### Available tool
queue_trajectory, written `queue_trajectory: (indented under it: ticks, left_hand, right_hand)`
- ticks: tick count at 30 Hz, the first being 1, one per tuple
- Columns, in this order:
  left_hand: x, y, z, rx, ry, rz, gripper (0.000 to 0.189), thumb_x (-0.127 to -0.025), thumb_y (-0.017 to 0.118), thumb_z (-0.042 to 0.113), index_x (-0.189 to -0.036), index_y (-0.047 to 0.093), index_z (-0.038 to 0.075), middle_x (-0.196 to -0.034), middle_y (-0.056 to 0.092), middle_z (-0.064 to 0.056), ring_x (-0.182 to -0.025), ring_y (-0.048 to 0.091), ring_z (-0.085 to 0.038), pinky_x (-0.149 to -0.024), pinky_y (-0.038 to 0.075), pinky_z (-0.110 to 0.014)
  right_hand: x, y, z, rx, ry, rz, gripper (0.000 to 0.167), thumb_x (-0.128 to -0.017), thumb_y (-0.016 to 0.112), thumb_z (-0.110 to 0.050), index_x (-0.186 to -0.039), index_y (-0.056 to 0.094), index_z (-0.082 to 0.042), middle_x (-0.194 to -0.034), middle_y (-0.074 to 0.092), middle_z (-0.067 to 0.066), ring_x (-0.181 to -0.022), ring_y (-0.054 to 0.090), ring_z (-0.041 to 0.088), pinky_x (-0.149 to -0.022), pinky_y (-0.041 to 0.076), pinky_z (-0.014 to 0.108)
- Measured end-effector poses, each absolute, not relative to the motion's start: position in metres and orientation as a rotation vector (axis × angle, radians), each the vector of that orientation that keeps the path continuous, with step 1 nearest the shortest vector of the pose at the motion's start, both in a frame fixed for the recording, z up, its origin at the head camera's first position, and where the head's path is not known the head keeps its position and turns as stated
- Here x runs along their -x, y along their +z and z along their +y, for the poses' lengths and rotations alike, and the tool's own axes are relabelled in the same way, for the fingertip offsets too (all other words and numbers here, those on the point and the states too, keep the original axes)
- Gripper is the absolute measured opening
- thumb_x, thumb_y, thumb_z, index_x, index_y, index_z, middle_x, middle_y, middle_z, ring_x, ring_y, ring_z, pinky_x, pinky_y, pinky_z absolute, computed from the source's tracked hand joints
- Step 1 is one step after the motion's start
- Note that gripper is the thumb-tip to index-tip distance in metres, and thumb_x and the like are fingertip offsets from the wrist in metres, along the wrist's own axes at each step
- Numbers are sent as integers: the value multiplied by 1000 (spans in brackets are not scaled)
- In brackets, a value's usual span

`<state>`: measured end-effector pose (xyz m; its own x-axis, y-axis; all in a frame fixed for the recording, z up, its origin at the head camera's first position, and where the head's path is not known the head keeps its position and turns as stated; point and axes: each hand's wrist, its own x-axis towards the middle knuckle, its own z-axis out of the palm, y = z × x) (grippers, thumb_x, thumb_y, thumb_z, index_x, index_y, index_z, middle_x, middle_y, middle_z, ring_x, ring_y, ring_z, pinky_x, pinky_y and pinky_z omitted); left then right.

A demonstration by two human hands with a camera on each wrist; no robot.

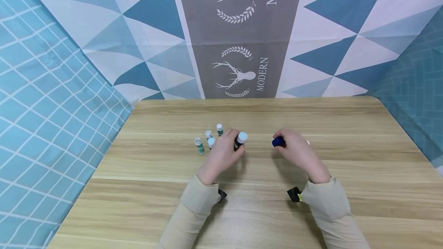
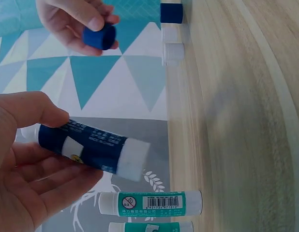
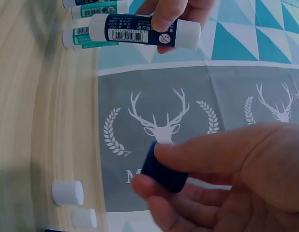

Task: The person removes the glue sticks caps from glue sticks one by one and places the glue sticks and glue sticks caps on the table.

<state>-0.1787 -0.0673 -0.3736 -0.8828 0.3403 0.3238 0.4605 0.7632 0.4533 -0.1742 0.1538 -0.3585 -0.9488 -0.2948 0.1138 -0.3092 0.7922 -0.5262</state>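
My left hand (image 1: 224, 151) grips a dark-blue-labelled glue stick (image 2: 86, 146) above the table, thumb on one side and fingers on the other. Both ends of that stick look white, as the right wrist view shows too. My right hand (image 1: 297, 151) pinches a small dark blue cap (image 3: 165, 169) between thumb and fingers; its hollow side shows in the left wrist view. The two hands are apart. Beside the left hand stand several upright glue sticks, among them a green-labelled glue stick (image 1: 199, 146) and another green-labelled one (image 2: 152, 203).
Past the right hand, a white cap (image 3: 67, 192) and a second white cap (image 3: 84, 218) stand on the wooden table (image 1: 256, 210). Near them is another dark blue cap (image 2: 171, 13). A patterned cloth (image 1: 238, 30) hangs behind the table's far edge.
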Motion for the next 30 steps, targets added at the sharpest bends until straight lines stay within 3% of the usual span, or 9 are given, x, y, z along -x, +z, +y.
queue_trajectory:
  ticks: [4,8,11,17,22,30]
  left_hand:
    - [179,-374,-68,634,-788,-2770,21,-78,60,9,-98,55,6,-93,57,-4,-76,52,-12,-66,47,-24]
    - [179,-373,-69,645,-800,-2801,20,-76,60,7,-94,51,7,-88,55,-2,-74,51,-11,-64,46,-22]
    - [179,-373,-70,658,-804,-2823,20,-75,60,5,-92,51,7,-85,54,-1,-71,50,-11,-61,45,-21]
    - [181,-374,-72,682,-763,-2850,20,-74,60,4,-92,52,6,-84,53,-2,-73,50,-12,-62,46,-22]
    - [181,-374,-74,672,-772,-2891,22,-74,60,3,-94,52,5,-88,54,-3,-75,52,-12,-65,48,-22]
    - [182,-373,-76,700,-734,-2956,20,-76,59,0,-94,51,5,-84,55,-3,-71,50,-12,-59,44,-20]
  right_hand:
    - [173,-360,152,-514,830,-3045,25,-83,56,0,-108,57,5,-108,52,28,-93,56,37,-77,48,45]
    - [173,-363,150,-501,768,-3121,26,-82,54,-1,-108,58,1,-107,50,26,-84,57,32,-65,48,37]
    - [174,-367,150,-523,702,-3153,24,-80,57,-1,-104,61,-1,-105,53,23,-82,56,29,-61,45,34]
    - [177,-376,152,-590,687,-3188,20,-78,64,-6,-98,62,-2,-95,60,13,-84,56,24,-69,46,35]
    - [182,-382,154,-537,718,-3154,20,-74,70,-9,-91,62,-3,-83,59,7,-74,54,19,-62,44,32]
    - [184,-384,155,-439,702,-3170,21,-70,74,-13,-86,64,-6,-78,57,4,-68,51,17,-57,41,30]
